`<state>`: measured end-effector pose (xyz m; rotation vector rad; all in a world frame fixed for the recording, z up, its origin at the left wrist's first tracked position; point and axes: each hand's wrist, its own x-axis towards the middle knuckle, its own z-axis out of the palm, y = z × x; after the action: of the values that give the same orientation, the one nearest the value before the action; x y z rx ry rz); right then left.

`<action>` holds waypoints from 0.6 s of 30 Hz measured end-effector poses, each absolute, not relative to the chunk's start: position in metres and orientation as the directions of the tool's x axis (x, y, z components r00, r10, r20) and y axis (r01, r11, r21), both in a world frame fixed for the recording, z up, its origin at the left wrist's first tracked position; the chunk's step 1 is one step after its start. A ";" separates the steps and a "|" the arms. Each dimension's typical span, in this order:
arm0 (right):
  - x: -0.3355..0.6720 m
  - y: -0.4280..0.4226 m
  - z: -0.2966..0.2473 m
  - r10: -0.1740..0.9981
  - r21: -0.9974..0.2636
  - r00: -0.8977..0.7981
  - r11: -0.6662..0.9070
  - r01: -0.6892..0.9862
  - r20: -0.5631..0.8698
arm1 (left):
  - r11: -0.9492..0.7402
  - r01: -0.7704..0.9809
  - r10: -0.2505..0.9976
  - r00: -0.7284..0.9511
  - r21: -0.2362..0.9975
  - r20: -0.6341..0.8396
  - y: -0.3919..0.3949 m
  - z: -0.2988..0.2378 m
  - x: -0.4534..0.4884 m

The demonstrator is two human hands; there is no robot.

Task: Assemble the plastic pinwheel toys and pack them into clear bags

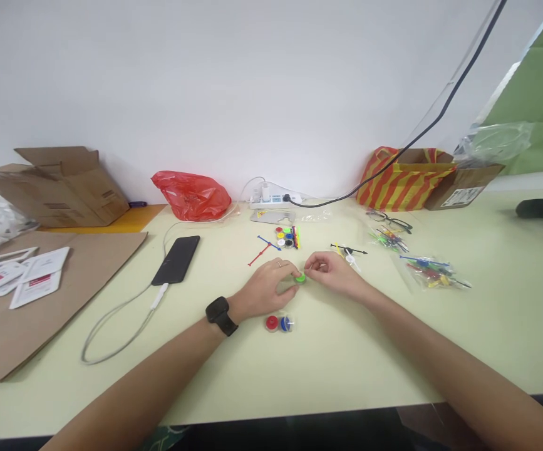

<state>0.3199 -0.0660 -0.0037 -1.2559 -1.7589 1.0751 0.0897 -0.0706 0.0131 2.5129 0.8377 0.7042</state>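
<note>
My left hand (271, 285), with a black watch on its wrist, grips a small green disc (300, 278) between thumb and fingers. Close to the disc's right side, my right hand (331, 272) has its fingers pinched together; whatever is in them is too small to make out. Below my left hand lie a red disc (272, 323) and a blue disc (286, 324), the blue one with clear plastic about it. Beyond my hands are a group of coloured discs (284, 237), blue and red arrow-shaped pointers (265, 249), and black, white and yellow pointers (349, 251).
A phone (176, 260) on a white cable lies left, near cardboard (87, 275) and white packets (41, 275). Bags of coloured pointers (433, 273) and glasses (393, 220) lie right. A power strip (275, 200), red plastic bag (193, 197) and striped bag (388, 185) line the wall.
</note>
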 end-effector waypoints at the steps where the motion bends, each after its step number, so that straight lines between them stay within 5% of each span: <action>1: 0.320 -0.067 -0.002 0.961 -0.890 -0.254 0.212 0.404 0.113 | -0.729 0.439 0.654 0.675 0.526 0.342 -0.071 0.014 0.089; 6: 0.325 -0.077 0.020 0.973 -0.850 -0.114 0.229 0.474 0.199 | -0.673 0.471 0.733 0.527 0.571 0.430 -0.070 0.017 0.085; 10: 0.335 -0.084 0.044 0.936 -0.981 -0.326 -0.073 0.182 -0.130 | -0.647 0.525 0.759 0.380 0.552 0.529 -0.062 0.019 0.079; 14: 0.344 -0.081 0.051 0.960 -0.994 -0.268 -0.097 -0.052 -0.080 | -0.548 0.669 0.808 0.270 0.501 0.524 -0.043 0.015 0.063; 18: 0.342 -0.074 0.041 0.988 -0.999 -0.146 -0.048 -0.023 -0.045 | -0.437 0.789 0.866 0.241 0.432 0.437 -0.025 0.005 0.047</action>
<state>0.3418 -0.0744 0.0410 -1.1513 -1.2736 1.3636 0.0474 -0.0252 0.0048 2.3761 1.5945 0.9656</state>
